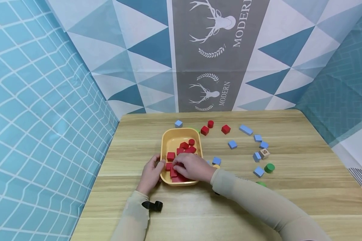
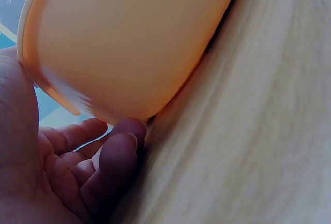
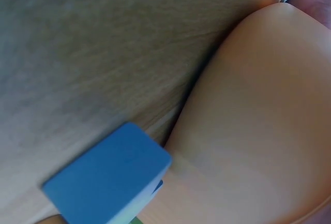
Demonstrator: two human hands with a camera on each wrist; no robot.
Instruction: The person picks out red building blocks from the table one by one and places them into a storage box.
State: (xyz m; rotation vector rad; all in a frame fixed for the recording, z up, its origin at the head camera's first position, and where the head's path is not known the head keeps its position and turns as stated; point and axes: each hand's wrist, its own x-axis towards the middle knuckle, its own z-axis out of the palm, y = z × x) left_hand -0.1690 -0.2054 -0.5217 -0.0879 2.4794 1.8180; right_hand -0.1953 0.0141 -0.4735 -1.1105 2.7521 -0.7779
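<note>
Yellow plastic tray [image 1: 166, 140] of red blocks [image 1: 184, 146], left hand [image 1: 151, 174] gripping its rim, right hand [image 1: 191, 166] apparently pinching one block

yellow tray [image 1: 169, 139] flat on table, near-left of centre; red blocks [image 1: 184, 146] piled inside, mostly cubes.

Smooth plastic tray [image 1: 166, 140], matt wood-grain table [image 1: 289, 201]

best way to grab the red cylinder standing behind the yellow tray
Pinch the red cylinder across its curved sides, coming straight down from above. It stands upright on the wooden table with its flat round top facing up. A red cube sits close on its near left, so placing fingers front-right and back-left probably leaves the most room.
</note>
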